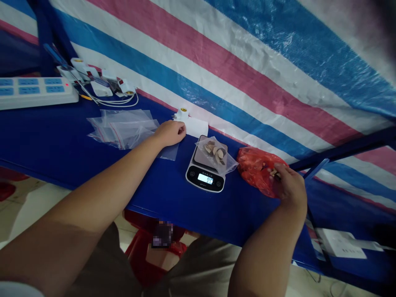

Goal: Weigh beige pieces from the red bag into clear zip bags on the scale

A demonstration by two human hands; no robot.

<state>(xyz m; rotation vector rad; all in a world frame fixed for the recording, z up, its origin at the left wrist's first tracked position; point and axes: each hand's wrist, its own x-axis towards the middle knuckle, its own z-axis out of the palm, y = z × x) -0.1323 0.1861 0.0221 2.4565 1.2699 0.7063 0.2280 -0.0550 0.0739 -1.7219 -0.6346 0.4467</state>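
The left hand (169, 133) rests on the dark blue table (55, 144), fingers curled loosely closed, its fingertips touching a white rectangular card (197, 127) and the edge of a pile of clear plastic zip bags (123, 128). Whether it actually grips anything cannot be told.

The right hand (289, 185) sits at the crumpled red plastic bag (258, 170) at the table's right end, fingers pinched on a few pale, brownish pieces (274, 173) at the bag's mouth.

Between the 2 hands stands a small digital kitchen scale (205, 172) with a dark platform and a lit display; its figures are too small to read surely. On its platform lies 1 small clear plastic bag (217, 154) holding several of the same pale brown slices.

At the far left of the table lies a white power strip (34, 91) with blue sockets and a red light, and beside it a cluster of white plugs and lamp sockets (102, 82) with thin white cable. A red, white and blue striped tarpaulin (247, 53) hangs behind the table.
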